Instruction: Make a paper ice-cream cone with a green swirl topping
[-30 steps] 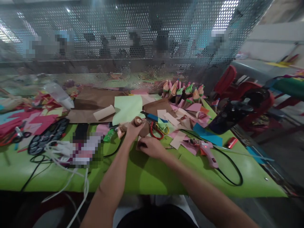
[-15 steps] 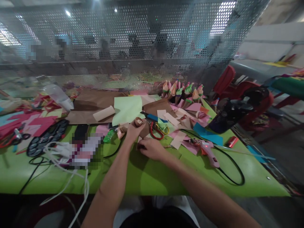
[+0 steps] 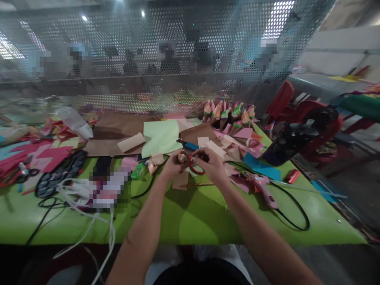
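Note:
In front of me, my left hand (image 3: 174,165) is closed around a small brown paper cone (image 3: 182,157), with a pale rolled tip showing at its top. My right hand (image 3: 211,161) is close beside it, fingers bent together near the cone's right side. What those fingers pinch, if anything, is hard to make out. Just under them shows the red loop handle of the scissors (image 3: 198,171); the rest of the scissors is hidden. A small brown paper piece (image 3: 179,181) and a thin stick (image 3: 199,185) lie below the hands on the green tabletop (image 3: 184,217).
At right lies a pink glue gun (image 3: 265,190) with its black cord. Finished paper ice-cream cones (image 3: 230,114) stand at the back. Left are a power strip with white cables (image 3: 77,186), a black palette (image 3: 61,174), and a beige paper roll (image 3: 131,142). Light green paper (image 3: 161,136) lies behind.
My right hand has moved up and to the right, from the table below the cone to beside it, over the red scissors handle. My left hand keeps the cone, shifted slightly right.

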The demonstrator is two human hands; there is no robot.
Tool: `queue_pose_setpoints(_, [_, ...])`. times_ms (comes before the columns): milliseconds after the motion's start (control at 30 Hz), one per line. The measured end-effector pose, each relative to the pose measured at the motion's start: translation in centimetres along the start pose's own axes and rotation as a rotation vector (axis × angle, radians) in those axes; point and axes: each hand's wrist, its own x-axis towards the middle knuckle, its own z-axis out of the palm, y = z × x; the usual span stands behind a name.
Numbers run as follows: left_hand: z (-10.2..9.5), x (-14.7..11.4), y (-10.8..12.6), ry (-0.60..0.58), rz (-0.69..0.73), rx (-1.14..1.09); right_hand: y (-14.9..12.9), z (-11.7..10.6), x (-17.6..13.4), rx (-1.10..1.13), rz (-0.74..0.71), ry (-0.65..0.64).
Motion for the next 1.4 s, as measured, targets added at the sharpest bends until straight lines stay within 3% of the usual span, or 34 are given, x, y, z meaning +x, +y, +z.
queue_pose_setpoints(100, [0.12,-0.25,0.22,-0.089,0.032,0.027,0.17,-0.02,0.14,-0.035,-0.014,-0.015])
queue_pose_setpoints(467, [0.21,-0.42,0.85,-0.197,0.029,0.093,0.84,0.18,0.21,-0.211,-0.024,-0.071])
queue_pose_setpoints(800, [0.35,-0.48,0.41,-0.247,0.001,0.159,0.54,0.35,-0.13,-0.232,0.009,-0.118])
queue_pose_setpoints(1100, [0.42,-0.46,0.35,-0.264,-0.008,0.088,0.3,0.19,-0.06,-0.144,0.074,-0.162])
queue_pose_setpoints(1400, [0.54,-0.59,0.02,-0.326,0.078,0.213,0.72,0.44,-0.19,-0.2,0.103,-0.181])
